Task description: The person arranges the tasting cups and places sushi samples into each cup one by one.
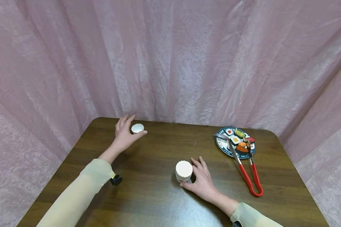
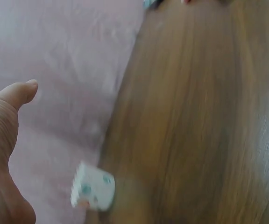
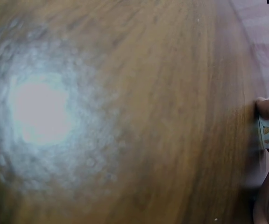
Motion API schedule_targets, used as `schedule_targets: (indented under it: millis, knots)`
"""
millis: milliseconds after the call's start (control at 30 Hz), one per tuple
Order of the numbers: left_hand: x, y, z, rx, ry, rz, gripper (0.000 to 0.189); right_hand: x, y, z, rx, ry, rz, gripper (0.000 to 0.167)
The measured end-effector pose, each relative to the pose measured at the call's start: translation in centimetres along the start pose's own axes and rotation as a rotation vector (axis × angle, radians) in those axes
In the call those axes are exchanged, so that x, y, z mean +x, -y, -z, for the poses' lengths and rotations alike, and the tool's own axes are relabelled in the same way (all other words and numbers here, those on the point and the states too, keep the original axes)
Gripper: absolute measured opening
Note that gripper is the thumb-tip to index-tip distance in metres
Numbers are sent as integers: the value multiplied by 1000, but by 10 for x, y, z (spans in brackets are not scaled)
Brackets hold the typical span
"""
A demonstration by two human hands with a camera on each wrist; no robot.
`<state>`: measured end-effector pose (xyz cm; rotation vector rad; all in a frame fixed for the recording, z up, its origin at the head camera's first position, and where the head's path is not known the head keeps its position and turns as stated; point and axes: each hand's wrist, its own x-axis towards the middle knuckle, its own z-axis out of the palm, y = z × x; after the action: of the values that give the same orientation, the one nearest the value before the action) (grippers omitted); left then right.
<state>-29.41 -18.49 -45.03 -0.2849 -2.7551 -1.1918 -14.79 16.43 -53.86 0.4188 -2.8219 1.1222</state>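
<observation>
Scalloped white cup [image 1: 184, 170] stands at the centre of the visible table [image 1: 156, 151], its pale top facing up; our right hand [image 1: 200, 182] holds it between curved thumb and fingers, and in the right wrist view we see the thumb lying against its printed side. Our left hand [image 1: 125, 135] spreads its thumb and fingers wide about the second cup [image 1: 137, 128], near the table's back left edge. From the left wrist we see teal patches on that cup and a gap between it and the thumb, so nothing is gripped. Well to the right of both hands, we see a blue-and-white lettered plate [image 1: 219, 146] bearing sushi pieces [image 1: 235, 140]. Red-handled tongs [image 1: 245, 178] lie splayed across it, handles towards us. Behind hangs a pink curtain [image 1: 170, 63].
</observation>
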Motion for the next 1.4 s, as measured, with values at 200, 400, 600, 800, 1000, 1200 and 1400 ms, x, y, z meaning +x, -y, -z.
schedule_targets:
  millis: [200, 400, 600, 800, 1000, 1200, 1400]
  knots:
    - [-17, -35, -14, -4, 107, -122, 99, 2, 1, 0, -24, -8, -9, 66]
    - [-33, -58, -30, 39, 206, -233, 99, 4, 4, 2, -46, -11, -4, 64]
    - [-44, -70, -42, 57, 307, -304, 99, 4, 6, 4, -54, 1, -4, 64]
    - [-53, -78, -49, 62, 353, -366, 97, 4, 5, 3, -64, 3, -5, 65]
    - [-63, -83, -59, 49, 387, -386, 91, 3, 3, 3, -64, 10, -4, 65]
    - [-77, -84, -78, 65, 411, -410, 84, 3, 3, 3, -60, 3, -4, 64]
    - [-84, -84, -94, 71, 431, -383, 83, 3, 3, 2, -61, -13, 15, 62]
